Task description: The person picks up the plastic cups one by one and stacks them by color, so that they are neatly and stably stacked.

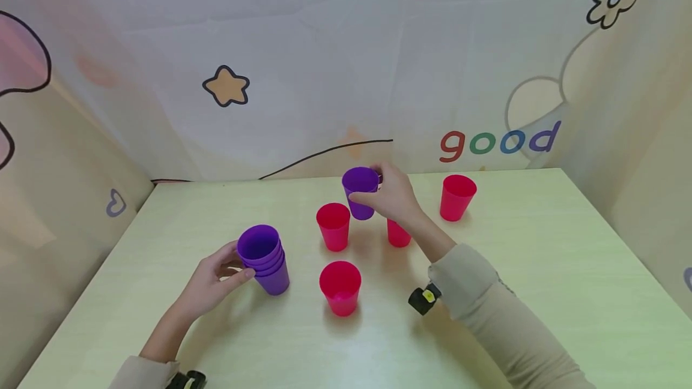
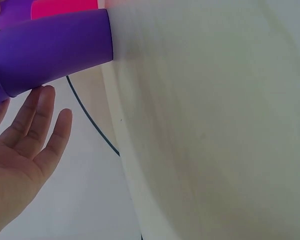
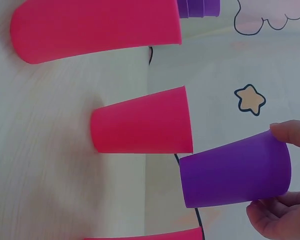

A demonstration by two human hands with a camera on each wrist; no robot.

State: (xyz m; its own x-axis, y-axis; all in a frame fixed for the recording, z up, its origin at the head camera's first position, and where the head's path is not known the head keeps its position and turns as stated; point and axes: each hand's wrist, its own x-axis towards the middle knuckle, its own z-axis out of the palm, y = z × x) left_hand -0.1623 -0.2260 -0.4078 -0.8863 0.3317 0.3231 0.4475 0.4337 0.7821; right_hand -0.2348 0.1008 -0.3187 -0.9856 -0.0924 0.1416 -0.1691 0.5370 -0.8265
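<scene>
In the head view, my left hand [image 1: 213,278] grips a stack of purple cups [image 1: 273,278], thumb on the near side, other fingers partly hidden behind it. The left wrist view shows the stack [image 2: 55,50] upright, its base at the table. My right hand [image 1: 391,194] pinches a single purple cup [image 1: 359,182] near its rim, thumb on one side and fingers on the other. As the right wrist view shows, this cup [image 3: 235,172] is raised off the table beside a red cup [image 3: 145,125]. A second red cup [image 1: 399,234] is partly covered by the right hand.
On the pale table [image 1: 519,281] stand more upright red cups: a near one [image 1: 340,290], one left of the raised cup [image 1: 333,230], and a far right one [image 1: 456,200]. A printed cloth [image 1: 324,77] hangs behind the table and along its sides.
</scene>
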